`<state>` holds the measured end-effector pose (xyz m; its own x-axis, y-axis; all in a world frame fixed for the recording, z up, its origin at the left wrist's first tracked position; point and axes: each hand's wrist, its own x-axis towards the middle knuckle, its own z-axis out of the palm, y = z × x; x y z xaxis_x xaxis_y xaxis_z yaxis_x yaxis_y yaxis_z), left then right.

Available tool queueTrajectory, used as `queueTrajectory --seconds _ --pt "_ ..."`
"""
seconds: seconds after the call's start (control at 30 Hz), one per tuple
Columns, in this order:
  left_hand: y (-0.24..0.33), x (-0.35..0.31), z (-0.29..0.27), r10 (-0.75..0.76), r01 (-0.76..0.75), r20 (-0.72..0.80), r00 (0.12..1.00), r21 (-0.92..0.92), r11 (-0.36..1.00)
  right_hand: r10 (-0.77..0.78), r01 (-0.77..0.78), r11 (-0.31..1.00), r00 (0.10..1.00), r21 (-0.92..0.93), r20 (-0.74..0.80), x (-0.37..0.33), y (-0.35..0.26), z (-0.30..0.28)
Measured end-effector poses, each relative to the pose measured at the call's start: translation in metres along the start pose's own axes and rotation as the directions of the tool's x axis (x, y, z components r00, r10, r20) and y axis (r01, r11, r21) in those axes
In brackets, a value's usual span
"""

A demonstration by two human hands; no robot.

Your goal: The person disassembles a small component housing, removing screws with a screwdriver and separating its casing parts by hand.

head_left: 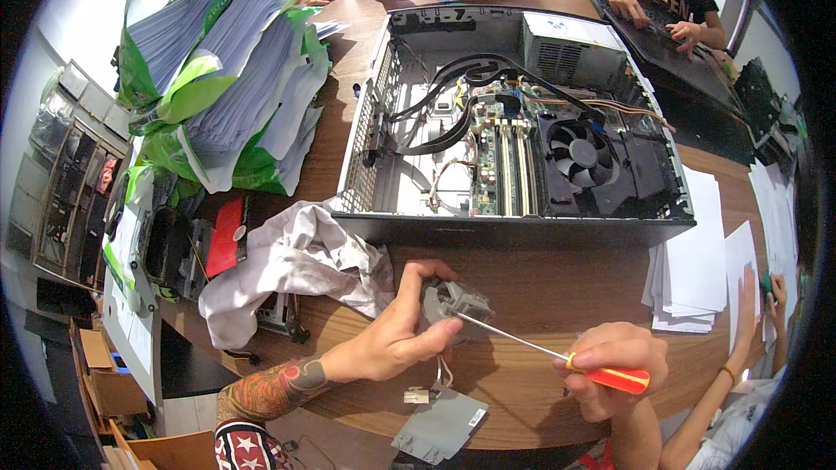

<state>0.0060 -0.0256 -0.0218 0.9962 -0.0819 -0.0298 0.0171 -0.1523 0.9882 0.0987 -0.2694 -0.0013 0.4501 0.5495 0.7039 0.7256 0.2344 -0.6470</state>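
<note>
Component (468, 300), grey and angular

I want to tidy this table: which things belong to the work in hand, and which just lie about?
In the work:
- screwdriver
- small grey part
- probably the open computer case

Seemingly just lying about:
- white cloth
- white papers
- green and white paper bundle

In your right hand (623, 350), the screwdriver (616, 377) shows a red-orange handle with yellow stripes and a silver shaft. The part (460, 300) in your left hand (389, 338) looks grey, though its finer shades are hard to judge. Behind that hand, your sleeve (247, 447) has white stars on dark red. Nearer you than it: a cream connector (416, 396), a grey card (442, 426). Beyond it: a white cloth (283, 265), a black-fronted computer case (514, 231).
</note>
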Motion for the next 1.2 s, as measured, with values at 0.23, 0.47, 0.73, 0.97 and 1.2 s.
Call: queueTrajectory --seconds 0.23,0.47,0.73,0.97,1.2 --pt "-0.005 -0.001 0.001 0.063 -0.059 -0.041 0.997 0.084 0.995 0.107 -0.09 0.991 0.979 0.102 -0.175 -0.005 -0.009 0.005" --pt "0.001 -0.002 0.002 -0.032 0.032 -0.02 0.999 -0.018 0.999 0.12 -0.102 0.987 0.982 0.125 -0.143 -0.007 -0.007 0.002" --pt "-0.003 -0.001 0.001 0.076 -0.075 -0.009 0.997 0.083 0.994 0.159 -0.135 0.978 0.976 0.157 -0.151 -0.005 -0.009 0.002" --pt "0.001 -0.003 0.004 -0.122 0.123 0.016 0.992 -0.086 0.989 0.186 -0.16 0.976 0.965 0.148 -0.187 -0.007 -0.01 0.002" --pt "-0.004 -0.001 0.002 0.08 -0.079 -0.008 0.997 0.056 0.995 0.19 -0.159 0.971 0.967 0.179 -0.171 -0.007 -0.009 0.002"
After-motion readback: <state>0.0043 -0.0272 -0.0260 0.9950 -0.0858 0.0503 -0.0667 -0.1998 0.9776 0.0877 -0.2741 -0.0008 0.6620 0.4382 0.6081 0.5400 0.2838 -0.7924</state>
